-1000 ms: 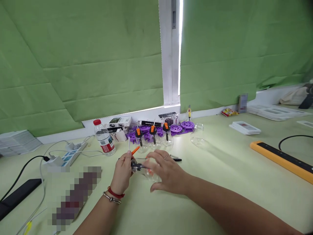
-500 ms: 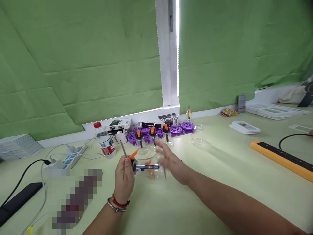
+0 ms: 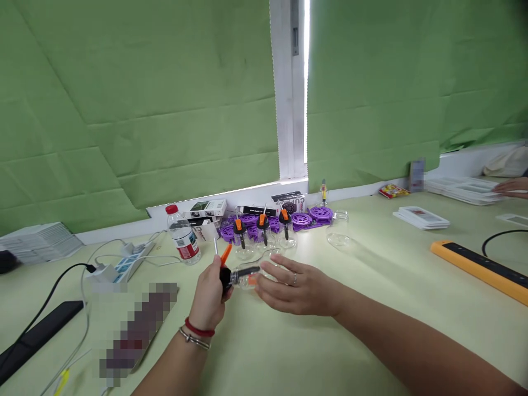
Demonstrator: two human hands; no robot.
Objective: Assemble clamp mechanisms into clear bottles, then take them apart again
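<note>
Above the table, my left hand point(image 3: 209, 291) is closed round the black cap point(image 3: 225, 279) of a clear bottle point(image 3: 243, 280) lying on its side in the air. An orange lever point(image 3: 226, 254) and a thin metal rod point(image 3: 215, 247) stick up from the cap. A dark tube runs from the cap into the bottle. My right hand point(image 3: 292, 286) has its fingers curled round the bottle's body, hiding much of it. Behind my hands, several similar bottles point(image 3: 264, 234) with black and orange caps stand upright near purple wheel-shaped parts point(image 3: 302, 221).
On the left are a red-capped water bottle point(image 3: 182, 236), a power strip point(image 3: 132, 264) with cables, and white cards point(image 3: 41, 242). A capless clear bottle point(image 3: 338, 240) stands right of the purple parts. An orange-and-black bar point(image 3: 478, 269) lies farther right. Another person's hand point(image 3: 511, 187) touches white frames.
My right hand, earlier open and blurred beside the bottle, has come down and curled round its body. The bottle has shifted slightly, and another person's hand now shows on the white frames.
</note>
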